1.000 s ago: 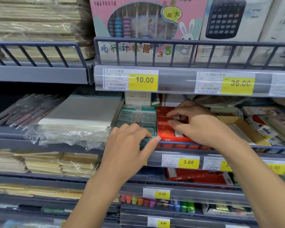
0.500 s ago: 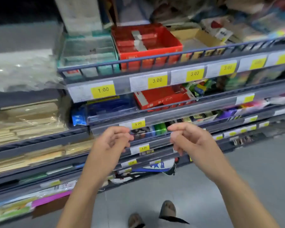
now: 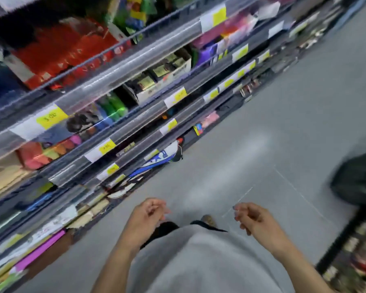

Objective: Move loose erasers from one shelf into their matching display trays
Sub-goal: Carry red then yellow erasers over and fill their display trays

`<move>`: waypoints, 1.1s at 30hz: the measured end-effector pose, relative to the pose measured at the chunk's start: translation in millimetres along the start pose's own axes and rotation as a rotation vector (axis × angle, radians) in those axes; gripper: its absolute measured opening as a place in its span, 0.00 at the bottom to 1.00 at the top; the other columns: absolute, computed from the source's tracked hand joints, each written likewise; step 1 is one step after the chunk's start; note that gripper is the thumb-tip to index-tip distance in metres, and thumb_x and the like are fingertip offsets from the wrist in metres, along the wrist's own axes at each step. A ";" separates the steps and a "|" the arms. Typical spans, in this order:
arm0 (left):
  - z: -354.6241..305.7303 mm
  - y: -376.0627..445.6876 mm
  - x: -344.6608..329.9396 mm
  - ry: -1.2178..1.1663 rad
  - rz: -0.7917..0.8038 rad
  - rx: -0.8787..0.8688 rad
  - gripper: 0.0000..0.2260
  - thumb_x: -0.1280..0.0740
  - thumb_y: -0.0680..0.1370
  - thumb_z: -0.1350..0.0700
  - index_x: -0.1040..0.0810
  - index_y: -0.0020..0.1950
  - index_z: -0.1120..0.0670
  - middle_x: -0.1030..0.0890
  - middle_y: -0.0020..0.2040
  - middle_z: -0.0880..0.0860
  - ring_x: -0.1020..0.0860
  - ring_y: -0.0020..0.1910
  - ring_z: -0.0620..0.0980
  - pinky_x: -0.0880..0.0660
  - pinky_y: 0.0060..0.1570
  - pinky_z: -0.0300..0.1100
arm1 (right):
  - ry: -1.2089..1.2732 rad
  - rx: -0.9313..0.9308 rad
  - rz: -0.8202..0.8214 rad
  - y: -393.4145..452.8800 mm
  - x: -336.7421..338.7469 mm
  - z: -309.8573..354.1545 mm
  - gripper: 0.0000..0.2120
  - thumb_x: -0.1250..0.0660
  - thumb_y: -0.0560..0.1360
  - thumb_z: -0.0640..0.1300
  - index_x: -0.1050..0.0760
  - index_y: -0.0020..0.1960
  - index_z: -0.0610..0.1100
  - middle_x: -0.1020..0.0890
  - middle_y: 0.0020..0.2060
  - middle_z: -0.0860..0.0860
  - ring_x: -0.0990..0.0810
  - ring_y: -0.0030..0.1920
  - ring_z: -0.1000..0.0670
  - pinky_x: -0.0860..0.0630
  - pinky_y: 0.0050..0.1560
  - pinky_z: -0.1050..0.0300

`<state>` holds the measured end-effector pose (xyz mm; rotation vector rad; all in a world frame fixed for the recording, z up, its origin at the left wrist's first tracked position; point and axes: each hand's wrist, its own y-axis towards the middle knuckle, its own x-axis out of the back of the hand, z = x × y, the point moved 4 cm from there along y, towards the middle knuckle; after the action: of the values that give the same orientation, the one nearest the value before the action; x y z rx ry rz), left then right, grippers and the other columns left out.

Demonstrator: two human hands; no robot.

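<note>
The view is blurred and tilted, looking down at the floor beside the shelves. My left hand point(image 3: 147, 214) hangs low in front of my grey shirt, fingers loosely curled and holding nothing. My right hand point(image 3: 250, 217) is level with it to the right, fingers also loosely curled and empty. Both hands are well away from the shelves. A red box point(image 3: 57, 51) shows on a shelf at the upper left. The eraser trays are out of view.
Shelf rails with yellow price tags point(image 3: 51, 118) run diagonally across the left. Grey floor point(image 3: 283, 123) fills the middle and right. A dark bag or figure point(image 3: 357, 180) sits at the right edge, above another low rack point(image 3: 355, 256).
My hands have left the eraser trays and dropped to waist height. The view has swung down and right, from the tray shelf to the lower shelves and the floor.
</note>
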<state>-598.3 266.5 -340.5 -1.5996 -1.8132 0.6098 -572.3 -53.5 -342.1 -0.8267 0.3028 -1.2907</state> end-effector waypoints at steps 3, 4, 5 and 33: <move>-17.8 5.6 -34.0 0.023 0.021 0.001 0.05 0.33 0.83 0.64 0.19 0.54 0.57 0.13 0.44 0.54 0.18 0.34 0.39 0.24 0.35 0.30 | 0.049 -0.035 -0.040 0.9 32.7 -20.5 0.08 0.35 0.80 0.39 0.19 0.52 0.48 0.17 0.39 0.50 0.21 0.33 0.56 0.27 0.36 0.57; -24.2 7.8 -44.9 0.042 0.025 -0.004 0.05 0.33 0.83 0.63 0.18 0.54 0.56 0.12 0.43 0.52 0.18 0.35 0.40 0.23 0.35 0.31 | 0.058 -0.031 -0.050 3.7 42.4 -22.8 0.08 0.35 0.80 0.39 0.19 0.52 0.48 0.17 0.39 0.50 0.21 0.33 0.56 0.27 0.35 0.57; -30.4 10.4 -55.5 0.068 0.028 -0.015 0.05 0.33 0.83 0.62 0.18 0.54 0.54 0.12 0.44 0.51 0.19 0.36 0.41 0.23 0.37 0.32 | 0.065 -0.020 -0.055 7.5 51.2 -22.4 0.08 0.36 0.80 0.39 0.19 0.52 0.49 0.17 0.39 0.50 0.21 0.33 0.56 0.27 0.35 0.57; -350.3 245.5 -320.3 0.393 0.422 -0.195 0.07 0.34 0.83 0.59 0.19 0.58 0.50 0.12 0.48 0.46 0.18 0.42 0.41 0.24 0.45 0.39 | 0.382 -0.007 -0.440 153.3 323.4 89.4 0.10 0.33 0.78 0.44 0.18 0.49 0.59 0.15 0.42 0.50 0.19 0.38 0.52 0.23 0.40 0.56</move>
<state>-157.7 -35.4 -322.7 -2.0881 -1.2865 0.2705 -312.6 -313.4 -308.7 -0.6678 0.4434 -1.8667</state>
